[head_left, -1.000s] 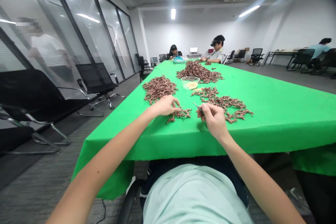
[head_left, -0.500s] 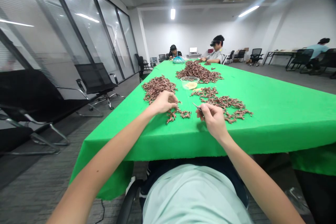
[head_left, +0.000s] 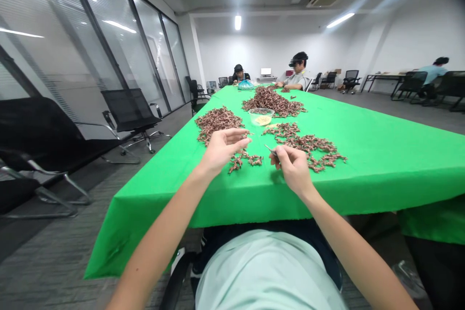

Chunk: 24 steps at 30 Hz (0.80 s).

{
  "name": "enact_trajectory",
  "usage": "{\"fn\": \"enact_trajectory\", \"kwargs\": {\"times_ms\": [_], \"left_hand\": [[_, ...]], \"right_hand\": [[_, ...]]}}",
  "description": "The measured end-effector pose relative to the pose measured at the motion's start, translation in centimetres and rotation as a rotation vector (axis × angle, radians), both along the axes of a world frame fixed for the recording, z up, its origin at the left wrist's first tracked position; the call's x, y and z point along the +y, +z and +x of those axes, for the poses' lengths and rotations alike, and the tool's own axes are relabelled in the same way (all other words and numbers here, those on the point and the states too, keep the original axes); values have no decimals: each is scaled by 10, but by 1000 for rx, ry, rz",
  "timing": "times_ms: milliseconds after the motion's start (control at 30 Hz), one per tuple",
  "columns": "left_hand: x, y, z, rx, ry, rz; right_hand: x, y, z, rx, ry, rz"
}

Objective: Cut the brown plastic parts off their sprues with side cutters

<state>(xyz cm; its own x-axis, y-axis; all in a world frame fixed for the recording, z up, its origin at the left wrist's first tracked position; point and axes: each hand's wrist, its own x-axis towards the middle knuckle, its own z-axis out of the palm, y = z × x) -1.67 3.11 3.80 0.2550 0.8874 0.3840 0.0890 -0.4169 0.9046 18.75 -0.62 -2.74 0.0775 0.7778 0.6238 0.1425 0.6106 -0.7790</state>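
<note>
- Right hand (head_left: 292, 167): fingertips pinching slim metal tweezers (head_left: 271, 150), tips angled left and down
- Left hand (head_left: 225, 150): thumb and fingertips pressed on a tiny brown sprig (head_left: 248, 133), raised off the table
- Below, between both hands: small brown sprig patch (head_left: 244, 161) on green tablecloth (head_left: 381, 169)
- Farther out: brown sprig heaps (head_left: 218, 123) either side, clear plastic bowl (head_left: 260, 117) beyond

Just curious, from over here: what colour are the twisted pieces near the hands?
Reddish-brown twisted pieces, best seen in the head view.
</note>
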Motion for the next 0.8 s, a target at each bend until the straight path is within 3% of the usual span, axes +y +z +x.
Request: {"fn": "enact_trajectory", "kwargs": {"times_ms": [300, 567, 800], "left_hand": [[-12, -21, 5, -248, 31, -48], [-23, -34, 4, -238, 31, -105], [-25, -36, 1, -265, 56, -197]], "right_hand": [[-1, 1, -1, -20, -8, 12], [0, 0, -1, -57, -26, 22], [-1, 0, -2, -67, -17, 14]]}}
